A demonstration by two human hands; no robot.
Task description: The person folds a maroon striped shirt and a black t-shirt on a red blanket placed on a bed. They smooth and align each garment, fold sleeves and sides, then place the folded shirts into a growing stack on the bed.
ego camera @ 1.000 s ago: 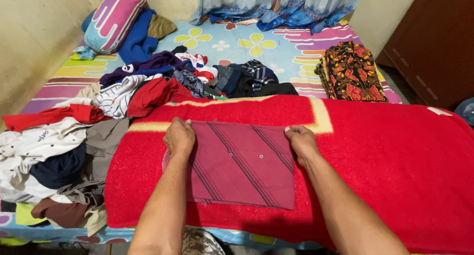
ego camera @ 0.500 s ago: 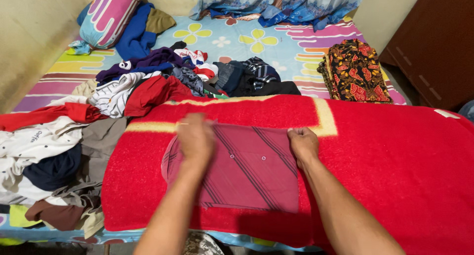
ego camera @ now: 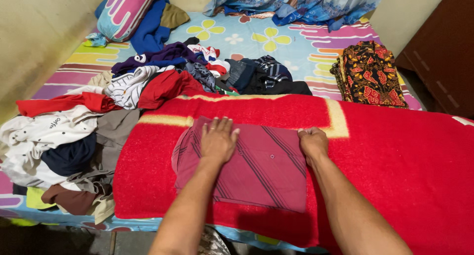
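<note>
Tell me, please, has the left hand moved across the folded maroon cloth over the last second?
Yes. The left hand has slid right, from the left edge of the maroon cloth inward onto it, toward the right hand at the cloth's right edge.

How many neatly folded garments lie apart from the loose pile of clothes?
2: the striped maroon folded garment on the red blanket, under both hands, and the black-and-red patterned folded cloth at the bed's right edge. Others may be hidden in the loose clothes pile.

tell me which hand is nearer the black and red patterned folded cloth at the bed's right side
Right. The right hand lies closer below-left of the patterned cloth; the left hand rests farther left.
</note>
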